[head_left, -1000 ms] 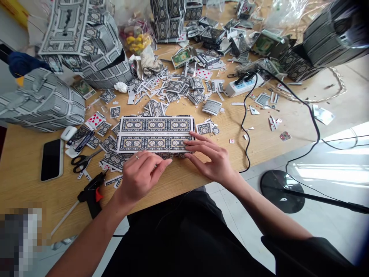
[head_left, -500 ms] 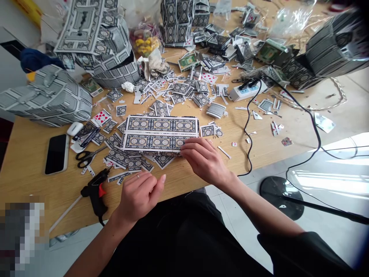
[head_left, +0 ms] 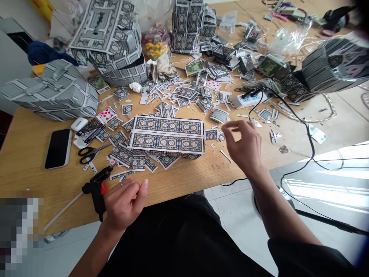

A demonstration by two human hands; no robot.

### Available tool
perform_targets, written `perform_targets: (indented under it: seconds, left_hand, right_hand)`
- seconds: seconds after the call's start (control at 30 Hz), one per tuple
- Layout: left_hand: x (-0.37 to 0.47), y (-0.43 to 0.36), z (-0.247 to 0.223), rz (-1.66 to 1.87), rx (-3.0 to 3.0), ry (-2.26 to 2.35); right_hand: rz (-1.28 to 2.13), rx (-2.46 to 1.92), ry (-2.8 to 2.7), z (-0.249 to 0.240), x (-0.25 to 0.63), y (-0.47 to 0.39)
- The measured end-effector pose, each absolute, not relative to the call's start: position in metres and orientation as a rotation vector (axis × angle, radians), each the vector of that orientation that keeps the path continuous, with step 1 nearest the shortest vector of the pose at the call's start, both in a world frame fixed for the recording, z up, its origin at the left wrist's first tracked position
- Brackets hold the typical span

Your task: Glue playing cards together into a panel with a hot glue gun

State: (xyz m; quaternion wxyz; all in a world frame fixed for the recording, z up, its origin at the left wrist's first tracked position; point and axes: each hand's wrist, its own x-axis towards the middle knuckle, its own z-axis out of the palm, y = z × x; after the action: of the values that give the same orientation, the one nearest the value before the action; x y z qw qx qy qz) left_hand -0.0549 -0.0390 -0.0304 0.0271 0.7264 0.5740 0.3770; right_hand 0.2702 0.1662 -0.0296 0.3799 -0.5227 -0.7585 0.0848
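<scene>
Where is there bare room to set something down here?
Bare wood shows between the phone and hot-glue gun, and in a strip between the card-covered box and front edge of the table. Crowded: behind the box, where card scraps spread toward the power strip, and around the scissors.

A slim, silvery ring (head_left: 121,184) circles one finger of the left hand (head_left: 122,204). The wide, loose black fabric sleeve (head_left: 305,256) on the right arm ends near the elbow, leaving the forearm bare, and plain black cloth clothing (head_left: 184,238) covers the torso and lap.
</scene>
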Motion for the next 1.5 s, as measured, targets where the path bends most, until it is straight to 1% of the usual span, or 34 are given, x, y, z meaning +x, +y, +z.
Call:
perform_targets:
  seconds: [0.17,0.37,0.47,0.57,0.73,0.87,0.97,1.07,1.17,1.27,1.33,1.4,1.5]
  left_hand:
    - [-0.053,-0.035,-0.031,1.203,2.256,1.787]
    - [-0.024,0.016,-0.011,1.052,2.464,1.753]
    - [-0.004,0.044,-0.011,1.045,2.563,1.639]
    - [0.01,0.063,-0.021,1.047,2.614,1.569]
    - [0.015,0.074,-0.035,1.066,2.641,1.549]
    - [0.016,0.074,-0.033,1.039,2.659,1.559]
    - [0.012,0.06,-0.023,1.076,2.527,1.598]
    - [-0.007,0.029,-0.01,1.137,2.315,1.708]
    - [-0.04,-0.016,-0.001,1.116,2.14,2.009]
    - [-0.076,-0.059,0.0,0.868,1.783,2.54]
    - [-0.095,-0.08,-0.002,0.654,1.483,2.756]
    - [-0.109,-0.092,-0.004,0.494,1.214,2.859]
    - [-0.12,-0.099,-0.008,0.244,0.942,2.808]
  right_hand:
    - [0.326,-1.009,-2.142,-0.025,0.253,0.146]
    - [0.567,-0.852,-2.223,-0.036,0.245,0.134]
    - [0.58,-0.852,-2.211,-0.045,0.248,0.133]
    - [0.571,-0.848,-2.169,-0.052,0.248,0.131]
    - [0.555,-0.807,-2.138,-0.058,0.245,0.129]
    - [0.529,-0.786,-2.112,-0.058,0.242,0.126]
    - [0.512,-0.827,-2.121,-0.053,0.24,0.122]
    - [0.479,-0.843,-2.139,-0.044,0.236,0.118]
    - [0.405,-0.839,-2.066,-0.035,0.232,0.118]
    - [0.369,-0.789,-1.959,-0.028,0.225,0.121]
    - [0.406,-0.756,-1.93,-0.025,0.219,0.124]
    - [0.445,-0.742,-1.936,-0.022,0.212,0.127]
    - [0.471,-0.735,-1.96,-0.018,0.202,0.129]
